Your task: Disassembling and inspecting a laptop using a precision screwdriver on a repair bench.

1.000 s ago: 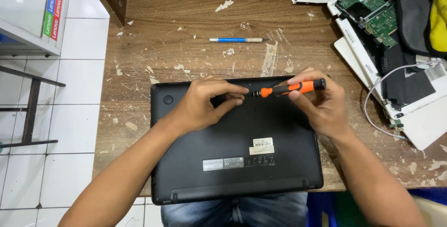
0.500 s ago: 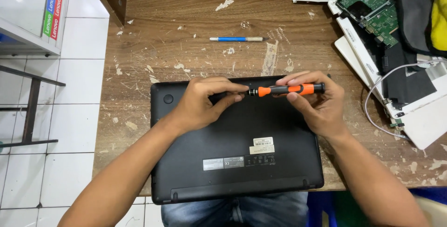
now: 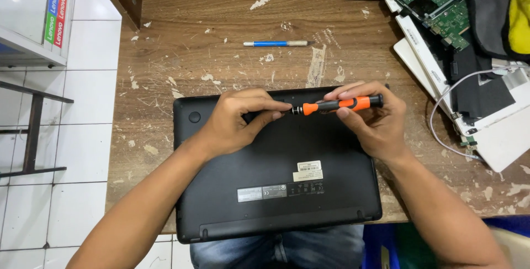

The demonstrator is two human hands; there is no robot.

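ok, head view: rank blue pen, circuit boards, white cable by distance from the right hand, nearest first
From the right hand:
1. white cable, just to its right.
2. blue pen, up the table, to the left.
3. circuit boards, top right corner.

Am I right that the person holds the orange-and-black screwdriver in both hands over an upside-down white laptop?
Not quite: the laptop is black, not white, as the head view shows. The rest holds: the left hand and right hand hold the orange-and-black screwdriver over its upturned underside.

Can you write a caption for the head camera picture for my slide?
Two hands, left hand and right hand, hold an orange-and-black screwdriver above an upturned black laptop.
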